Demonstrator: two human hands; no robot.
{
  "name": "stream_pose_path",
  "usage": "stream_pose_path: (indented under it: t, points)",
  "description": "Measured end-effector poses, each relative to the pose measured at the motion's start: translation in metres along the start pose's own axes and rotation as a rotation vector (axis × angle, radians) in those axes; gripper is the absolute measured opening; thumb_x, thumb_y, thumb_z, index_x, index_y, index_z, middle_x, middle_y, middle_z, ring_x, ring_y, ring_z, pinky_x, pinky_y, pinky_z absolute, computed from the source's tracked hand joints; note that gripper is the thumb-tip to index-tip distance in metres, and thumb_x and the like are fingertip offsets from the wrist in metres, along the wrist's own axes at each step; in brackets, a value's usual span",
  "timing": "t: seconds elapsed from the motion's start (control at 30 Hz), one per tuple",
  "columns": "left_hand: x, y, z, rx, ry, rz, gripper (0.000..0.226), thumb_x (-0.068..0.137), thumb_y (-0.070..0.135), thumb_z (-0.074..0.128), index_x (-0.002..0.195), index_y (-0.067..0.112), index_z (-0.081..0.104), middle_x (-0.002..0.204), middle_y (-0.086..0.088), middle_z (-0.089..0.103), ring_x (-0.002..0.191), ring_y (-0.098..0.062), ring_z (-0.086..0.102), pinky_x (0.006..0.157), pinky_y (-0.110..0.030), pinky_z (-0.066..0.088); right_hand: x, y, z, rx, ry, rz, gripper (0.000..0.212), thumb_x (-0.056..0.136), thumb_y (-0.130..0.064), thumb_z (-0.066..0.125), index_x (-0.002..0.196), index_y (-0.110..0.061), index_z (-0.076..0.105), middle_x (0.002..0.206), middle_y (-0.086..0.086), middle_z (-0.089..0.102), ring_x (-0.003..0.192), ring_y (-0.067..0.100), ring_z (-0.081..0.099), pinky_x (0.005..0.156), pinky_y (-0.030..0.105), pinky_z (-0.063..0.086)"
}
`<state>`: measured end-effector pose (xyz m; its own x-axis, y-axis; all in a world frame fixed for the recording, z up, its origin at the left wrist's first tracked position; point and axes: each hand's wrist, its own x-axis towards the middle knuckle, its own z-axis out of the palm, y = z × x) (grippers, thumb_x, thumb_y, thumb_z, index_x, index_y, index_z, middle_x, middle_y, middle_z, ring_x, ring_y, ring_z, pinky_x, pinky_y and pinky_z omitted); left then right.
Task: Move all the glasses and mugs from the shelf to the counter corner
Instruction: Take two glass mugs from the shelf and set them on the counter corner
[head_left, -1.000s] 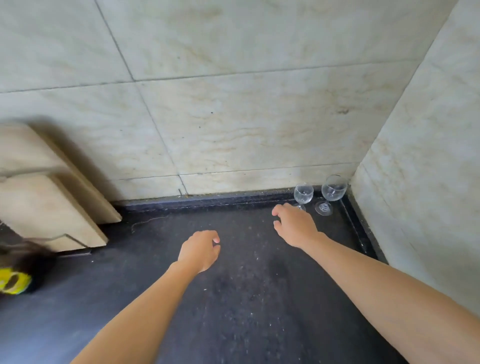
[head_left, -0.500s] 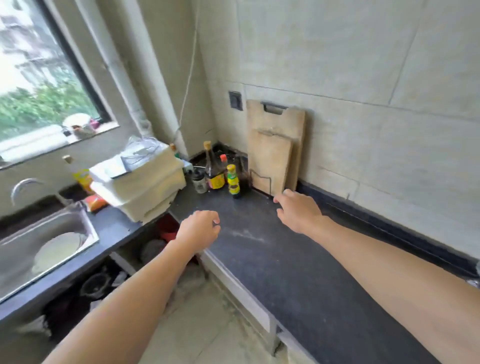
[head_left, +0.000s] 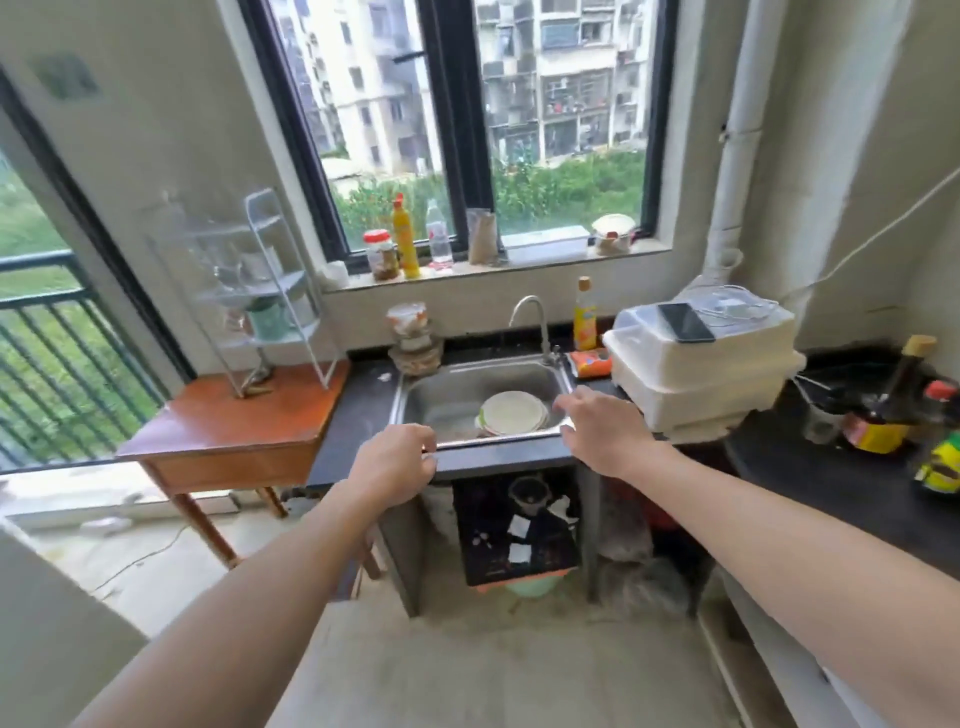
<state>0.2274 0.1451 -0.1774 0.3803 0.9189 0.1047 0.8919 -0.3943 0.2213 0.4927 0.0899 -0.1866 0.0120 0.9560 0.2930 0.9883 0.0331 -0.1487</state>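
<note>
Both hands, left hand (head_left: 392, 464) and right hand (head_left: 602, 432), hang loosely curled and empty, with the white wire shelf (head_left: 270, 291) at ten o'clock.

white wire shelf (head_left: 270, 291) on table, green mug (head_left: 268, 320)

Both bare arms stretched forward, left hand (head_left: 393, 464) loosely curled and empty, right hand (head_left: 602, 429) palm-down, fingers relaxed, empty

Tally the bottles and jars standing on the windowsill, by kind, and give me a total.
Bottles: 2, a yellow bottle and a clear bottle
Jars: 1, a red-lidded jar
Total: 3
</note>
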Motion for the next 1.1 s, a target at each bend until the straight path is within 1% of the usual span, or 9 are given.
stream_pose_path:
  t: [0.13, 0.23, 0.37, 0.6, 0.73, 0.87, 0.93, 1.03, 1.1]
  points:
    - [0.007, -0.105, -0.039, 0.019, 0.008, -0.122, 0.018, 0.086, 0.030, 0.057, 0.100, 0.025, 0.067, 0.103, -0.003, 0.070, 0.094, -0.024, 0.064, 0.084, -0.038, 0.053, 0.076, -0.092, 0.028, 0.073, -0.008, -0.107, 0.032, 0.092, -0.024, 0.050, 0.123, -0.018, 0.055, 0.119, 0.007, 0.059, 0.107, 0.030, 0.059, 0.081, 0.039, 0.047]
    - [0.023, -0.167, -0.056, 0.015, 0.035, -0.198, 0.014, 0.086, 0.028, 0.056, 0.094, 0.024, 0.066, 0.097, -0.001, 0.070, 0.089, -0.022, 0.063, 0.074, -0.032, 0.048, 0.132, -0.144, 0.043, 0.097, 0.003, -0.200, 0.029, 0.092, -0.025, 0.051, 0.119, -0.017, 0.056, 0.115, 0.007, 0.061, 0.103, 0.030, 0.060, 0.081, 0.039, 0.047]
    - [0.050, -0.222, -0.061, -0.030, 0.070, -0.294, 0.012, 0.085, 0.029, 0.056, 0.088, 0.025, 0.067, 0.089, 0.000, 0.070, 0.083, -0.021, 0.064, 0.072, -0.032, 0.050, 0.198, -0.188, 0.063, 0.099, -0.008, -0.284, 0.029, 0.092, -0.025, 0.052, 0.119, -0.016, 0.057, 0.115, 0.007, 0.061, 0.103, 0.031, 0.061, 0.081, 0.041, 0.049]
    - [0.137, -0.316, -0.082, -0.056, 0.150, -0.417, 0.017, 0.086, 0.030, 0.058, 0.095, 0.022, 0.069, 0.097, -0.002, 0.070, 0.090, -0.021, 0.063, 0.083, -0.040, 0.054, 0.350, -0.249, 0.101, 0.122, -0.014, -0.366, 0.034, 0.092, -0.030, 0.052, 0.123, -0.018, 0.054, 0.118, 0.006, 0.060, 0.105, 0.031, 0.061, 0.082, 0.041, 0.050]
    - [0.183, -0.366, -0.118, -0.131, 0.235, -0.486, 0.013, 0.085, 0.028, 0.059, 0.090, 0.023, 0.070, 0.086, 0.002, 0.069, 0.079, -0.015, 0.063, 0.074, -0.036, 0.055, 0.438, -0.293, 0.101, 0.173, 0.018, -0.447, 0.030, 0.092, -0.028, 0.051, 0.119, -0.016, 0.055, 0.116, 0.007, 0.062, 0.099, 0.033, 0.063, 0.077, 0.041, 0.050]
    - [0.218, -0.419, -0.153, -0.262, 0.322, -0.510, 0.010, 0.086, 0.025, 0.061, 0.085, 0.020, 0.070, 0.074, 0.004, 0.066, 0.072, -0.015, 0.061, 0.062, -0.028, 0.050, 0.510, -0.344, 0.102, 0.287, 0.077, -0.484, 0.030, 0.090, -0.024, 0.055, 0.119, -0.016, 0.057, 0.115, 0.008, 0.065, 0.093, 0.030, 0.064, 0.069, 0.034, 0.046]
    - [0.235, -0.448, -0.166, -0.302, 0.361, -0.515, 0.008, 0.086, 0.024, 0.063, 0.082, 0.020, 0.068, 0.075, 0.003, 0.065, 0.072, -0.016, 0.061, 0.059, -0.026, 0.046, 0.539, -0.370, 0.107, 0.339, 0.087, -0.493, 0.028, 0.090, -0.021, 0.057, 0.117, -0.014, 0.059, 0.112, 0.009, 0.067, 0.090, 0.028, 0.065, 0.071, 0.036, 0.051]
    - [0.267, -0.496, -0.182, -0.397, 0.429, -0.518, 0.010, 0.085, 0.020, 0.066, 0.085, 0.012, 0.071, 0.079, -0.005, 0.068, 0.077, -0.021, 0.064, 0.065, -0.029, 0.050, 0.581, -0.407, 0.117, 0.394, 0.103, -0.466, 0.033, 0.090, -0.020, 0.058, 0.122, -0.012, 0.059, 0.112, 0.010, 0.068, 0.092, 0.027, 0.066, 0.078, 0.043, 0.055]
    - [0.292, -0.531, -0.194, -0.459, 0.467, -0.506, 0.010, 0.084, 0.018, 0.067, 0.088, 0.010, 0.072, 0.080, -0.008, 0.070, 0.076, -0.022, 0.066, 0.069, -0.031, 0.052, 0.611, -0.431, 0.124, 0.425, 0.130, -0.425, 0.033, 0.090, -0.021, 0.060, 0.122, -0.012, 0.059, 0.110, 0.008, 0.069, 0.091, 0.025, 0.065, 0.078, 0.040, 0.054]
